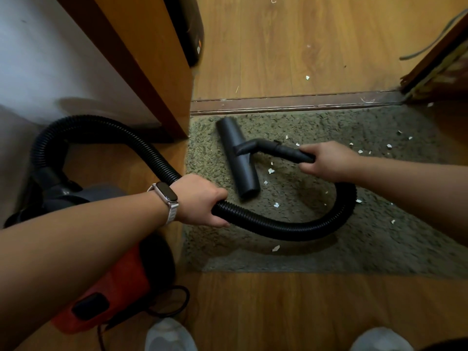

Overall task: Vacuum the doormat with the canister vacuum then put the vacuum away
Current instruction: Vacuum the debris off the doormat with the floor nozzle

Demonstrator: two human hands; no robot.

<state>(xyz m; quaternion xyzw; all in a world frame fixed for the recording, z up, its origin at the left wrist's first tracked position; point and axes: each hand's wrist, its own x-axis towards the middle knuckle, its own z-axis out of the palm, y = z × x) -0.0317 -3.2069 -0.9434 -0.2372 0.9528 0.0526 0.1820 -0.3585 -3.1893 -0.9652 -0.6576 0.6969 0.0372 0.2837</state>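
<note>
- My shoes (169, 335): grey toes at the bottom edge, on the wood floor (291, 307).
- Canister vacuum (109, 295): orange body on the floor at my left, just beside the doormat's left edge and partly under my left forearm. A black cord (177, 300) loops beside it.
- My left hand (200, 198): fingers curled round the hose mid-length, with a watch (166, 196) on the wrist.
- Hose (278, 228): black and ribbed. It arches up from the canister, passes through my left hand and curves over the mat to my right.
- My right hand (326, 160): wrapped round the rigid tube behind the nozzle.
- Nozzle (238, 158): dark T-shaped head lying on the mat.
- Doormat (379, 236): shaggy and greenish, strewn with white scraps (271, 171).
- Threshold (291, 103): dark strip along the mat's far edge.
</note>
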